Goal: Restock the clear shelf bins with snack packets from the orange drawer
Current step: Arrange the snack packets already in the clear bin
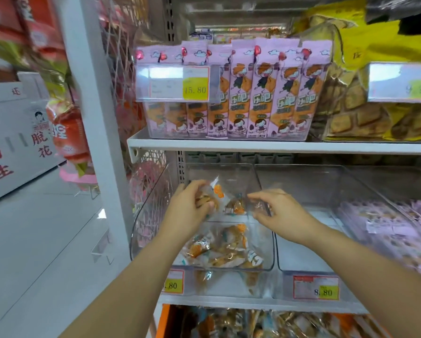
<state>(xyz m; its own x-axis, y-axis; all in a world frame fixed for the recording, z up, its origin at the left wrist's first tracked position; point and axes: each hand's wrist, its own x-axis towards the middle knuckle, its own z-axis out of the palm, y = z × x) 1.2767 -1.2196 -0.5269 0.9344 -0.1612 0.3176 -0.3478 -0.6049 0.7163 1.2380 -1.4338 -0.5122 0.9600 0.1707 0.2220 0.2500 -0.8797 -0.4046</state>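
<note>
Left hand (pixel 187 212), grip around snack packet (pixel 215 190), long axis up-right, over clear bin (pixel 143 215); right hand (pixel 281 212) grip unclear.

This was a shop: a yellow price tag (pixel 196 87) reading 15.80 hung before pink snack packs (pixel 260 93) above the left hand (pixel 192 206), another tag (pixel 315 287) sat below the right hand (pixel 282 211) on white shelving (pixel 253 143)
</note>
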